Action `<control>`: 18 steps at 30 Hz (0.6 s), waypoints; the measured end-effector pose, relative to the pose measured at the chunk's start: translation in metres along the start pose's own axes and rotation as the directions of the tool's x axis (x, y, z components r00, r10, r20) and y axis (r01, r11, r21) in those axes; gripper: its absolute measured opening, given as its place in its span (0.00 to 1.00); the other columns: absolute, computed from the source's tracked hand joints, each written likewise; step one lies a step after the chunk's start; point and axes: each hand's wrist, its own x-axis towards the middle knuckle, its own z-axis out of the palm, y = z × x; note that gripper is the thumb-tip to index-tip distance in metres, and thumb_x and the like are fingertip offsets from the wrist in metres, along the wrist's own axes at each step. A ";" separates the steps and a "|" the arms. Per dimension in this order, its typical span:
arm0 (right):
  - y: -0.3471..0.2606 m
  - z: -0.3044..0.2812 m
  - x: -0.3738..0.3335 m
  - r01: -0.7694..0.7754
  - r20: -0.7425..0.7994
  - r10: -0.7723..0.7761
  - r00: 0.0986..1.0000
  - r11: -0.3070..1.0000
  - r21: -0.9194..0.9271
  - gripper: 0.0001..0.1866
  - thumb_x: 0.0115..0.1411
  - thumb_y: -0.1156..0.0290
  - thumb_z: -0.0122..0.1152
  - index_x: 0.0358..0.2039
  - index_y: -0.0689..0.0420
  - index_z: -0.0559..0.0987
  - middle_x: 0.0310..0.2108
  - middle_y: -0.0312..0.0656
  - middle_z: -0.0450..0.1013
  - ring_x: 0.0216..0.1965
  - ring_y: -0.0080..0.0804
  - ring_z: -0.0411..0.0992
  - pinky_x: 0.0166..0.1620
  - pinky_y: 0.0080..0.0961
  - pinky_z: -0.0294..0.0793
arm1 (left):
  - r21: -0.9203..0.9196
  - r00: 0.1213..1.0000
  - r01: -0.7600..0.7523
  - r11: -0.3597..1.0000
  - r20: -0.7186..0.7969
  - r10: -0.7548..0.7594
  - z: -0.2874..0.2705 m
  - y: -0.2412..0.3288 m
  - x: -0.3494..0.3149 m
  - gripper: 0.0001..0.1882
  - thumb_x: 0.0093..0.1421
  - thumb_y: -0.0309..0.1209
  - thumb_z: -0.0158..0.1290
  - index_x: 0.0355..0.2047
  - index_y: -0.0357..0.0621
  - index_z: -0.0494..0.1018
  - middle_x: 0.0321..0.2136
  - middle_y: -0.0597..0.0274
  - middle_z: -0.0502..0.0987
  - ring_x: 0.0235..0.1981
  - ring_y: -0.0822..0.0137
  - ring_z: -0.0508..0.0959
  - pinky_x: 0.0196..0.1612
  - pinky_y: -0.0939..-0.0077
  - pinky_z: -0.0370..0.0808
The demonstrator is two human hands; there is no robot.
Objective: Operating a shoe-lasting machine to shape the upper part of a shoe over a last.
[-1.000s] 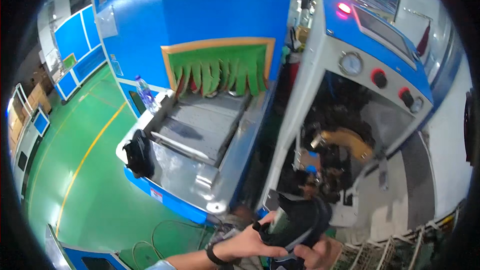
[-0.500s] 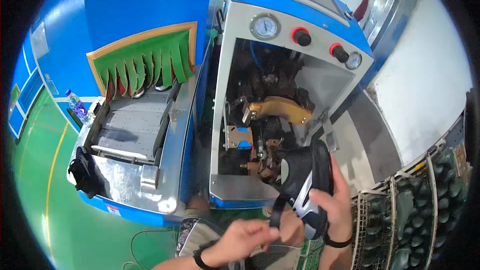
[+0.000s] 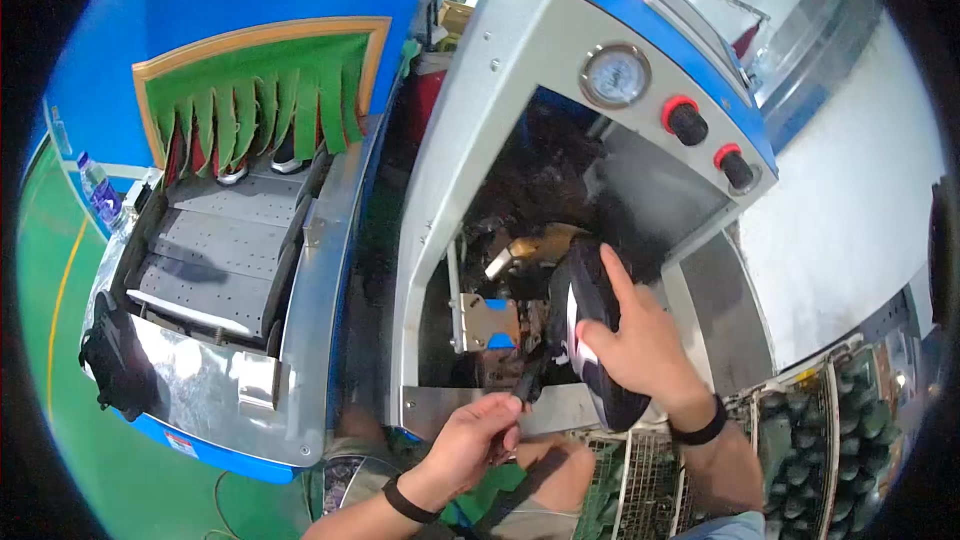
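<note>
My right hand (image 3: 640,345) is wrapped over a black shoe (image 3: 585,325) with white trim, grip closed on it, forefinger stretched up along its back. The shoe sits upright at the mouth of the grey and blue machine (image 3: 520,130), just in front of the dark opening; my palm covers much of its right side, so I cannot make out its full shape. My left hand (image 3: 478,435) is closed in a pinch on a dark strip, perhaps a lace or tab (image 3: 528,387), hanging from the shoe's lower end; it is too thin and shadowed to name for sure. Inside the opening I see a brass-coloured part (image 3: 535,245) and a metal bracket with blue pieces (image 3: 488,320), the rest lost in darkness. To the left lies a conveyor (image 3: 215,260) running under green fringed flaps (image 3: 255,100), which hide what is behind them. Wire racks (image 3: 800,440) of dark items sit lower right, cut off at the rim.
</note>
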 end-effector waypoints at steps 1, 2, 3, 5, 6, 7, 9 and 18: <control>-0.001 0.008 0.001 0.007 -0.135 -0.016 0.991 0.998 -0.067 0.44 0.54 0.57 0.61 0.71 0.44 0.58 0.42 0.61 0.72 0.45 0.62 0.73 0.50 0.50 0.72 | -0.018 0.999 -0.011 1.000 -0.036 0.010 -0.001 0.004 0.000 0.09 0.69 0.34 0.53 0.35 0.43 0.76 0.20 0.70 0.73 0.19 0.77 0.68 0.24 0.83 0.62; -0.001 0.013 0.004 0.037 -0.135 -0.047 0.990 0.997 -0.070 0.44 0.54 0.57 0.61 0.71 0.44 0.58 0.42 0.61 0.72 0.45 0.62 0.73 0.50 0.50 0.72 | -0.035 0.997 -0.027 0.999 -0.072 0.025 -0.003 0.010 0.002 0.09 0.68 0.34 0.53 0.37 0.41 0.76 0.21 0.69 0.73 0.21 0.76 0.70 0.26 0.83 0.65; 0.000 0.015 0.005 0.050 -0.159 -0.057 0.986 0.998 -0.045 0.43 0.54 0.57 0.61 0.71 0.44 0.59 0.42 0.61 0.72 0.45 0.62 0.73 0.50 0.49 0.72 | 0.007 0.995 -0.051 0.999 -0.081 0.051 -0.006 0.009 0.005 0.10 0.69 0.34 0.53 0.39 0.40 0.77 0.21 0.69 0.73 0.21 0.76 0.70 0.27 0.83 0.65; 0.010 0.013 -0.001 0.097 -0.214 -0.092 0.972 0.995 0.012 0.43 0.53 0.59 0.62 0.70 0.45 0.62 0.42 0.60 0.72 0.44 0.61 0.73 0.49 0.47 0.72 | 0.104 0.992 -0.102 0.989 -0.060 0.109 -0.009 0.001 0.014 0.12 0.69 0.35 0.52 0.42 0.39 0.77 0.21 0.71 0.72 0.22 0.77 0.69 0.28 0.84 0.64; 0.013 0.012 -0.006 0.083 -0.232 -0.073 0.970 0.996 0.033 0.42 0.53 0.60 0.62 0.70 0.44 0.62 0.41 0.58 0.72 0.44 0.60 0.73 0.48 0.46 0.72 | 0.126 0.995 -0.037 0.991 -0.084 0.048 0.001 0.008 0.008 0.12 0.70 0.34 0.51 0.41 0.38 0.77 0.22 0.69 0.72 0.24 0.77 0.70 0.29 0.84 0.64; 0.014 0.012 -0.008 0.074 -0.247 -0.066 0.967 0.997 0.022 0.43 0.53 0.60 0.62 0.71 0.44 0.62 0.41 0.57 0.72 0.44 0.59 0.73 0.48 0.45 0.72 | 0.128 0.996 -0.031 0.991 -0.084 0.042 0.000 0.004 0.009 0.12 0.70 0.34 0.50 0.41 0.38 0.77 0.22 0.69 0.72 0.24 0.76 0.70 0.30 0.83 0.65; 0.009 0.017 -0.011 0.094 -0.261 -0.084 0.962 0.995 0.027 0.43 0.53 0.61 0.62 0.71 0.44 0.62 0.40 0.57 0.72 0.44 0.59 0.72 0.48 0.45 0.72 | 0.169 0.995 -0.051 0.984 -0.078 0.065 -0.009 -0.010 0.010 0.13 0.71 0.35 0.47 0.40 0.38 0.76 0.22 0.68 0.72 0.24 0.74 0.70 0.30 0.81 0.66; 0.001 0.024 -0.047 0.132 -0.473 -0.053 0.880 0.982 0.135 0.44 0.53 0.63 0.62 0.71 0.44 0.59 0.48 0.61 0.69 0.46 0.64 0.71 0.52 0.49 0.71 | 0.251 0.986 -0.009 0.968 -0.160 0.051 0.003 -0.054 -0.022 0.10 0.67 0.30 0.47 0.40 0.38 0.75 0.19 0.65 0.72 0.15 0.76 0.65 0.18 0.80 0.58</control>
